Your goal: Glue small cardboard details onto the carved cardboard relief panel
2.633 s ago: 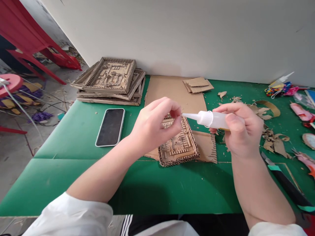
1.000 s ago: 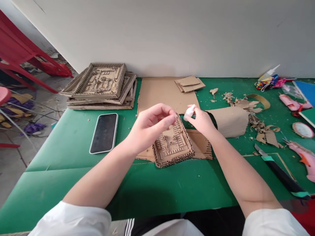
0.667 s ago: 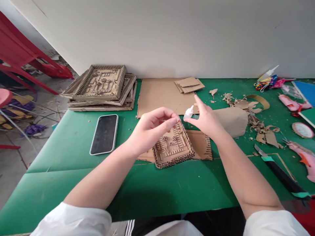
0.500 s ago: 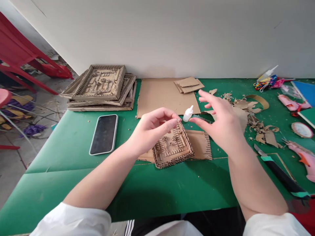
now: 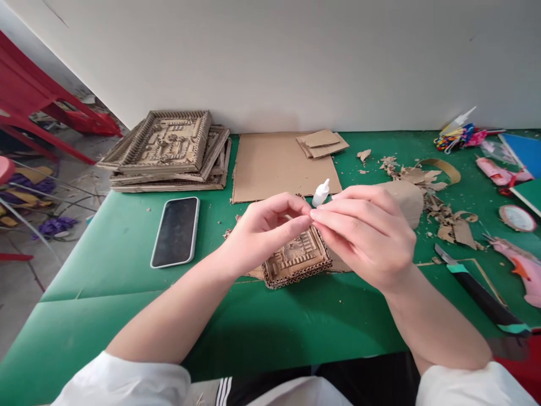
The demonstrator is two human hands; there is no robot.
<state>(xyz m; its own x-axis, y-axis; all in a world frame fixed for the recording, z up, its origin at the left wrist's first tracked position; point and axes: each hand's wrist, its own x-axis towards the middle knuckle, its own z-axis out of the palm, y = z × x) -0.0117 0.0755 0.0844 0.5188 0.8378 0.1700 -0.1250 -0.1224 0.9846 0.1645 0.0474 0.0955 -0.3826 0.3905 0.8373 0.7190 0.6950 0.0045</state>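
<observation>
My left hand (image 5: 270,228) is closed in a pinch above a small framed cardboard relief (image 5: 298,259) with corrugated edging. My right hand (image 5: 367,231) meets it there, thumb and fingers also pinched, the fingertips of both hands touching. Whatever sits between the fingertips is too small or hidden to make out. Just behind the fingers stands a white squeeze bottle (image 5: 320,193) with a narrow nozzle. Beneath the relief lies a piece of cardboard (image 5: 340,263), mostly covered by the right hand.
Left of my hands lies a phone (image 5: 175,232), with stacked cardboard reliefs (image 5: 169,141) behind it. A flat cardboard sheet (image 5: 270,169) lies at the back. To the right are torn scraps (image 5: 456,228), a utility knife (image 5: 482,293), a tape roll (image 5: 518,217) and a pink glue gun (image 5: 518,268).
My right hand has moved left and its spread fingers have closed into a pinch against my left fingertips. The left hand has stayed nearly in place.
</observation>
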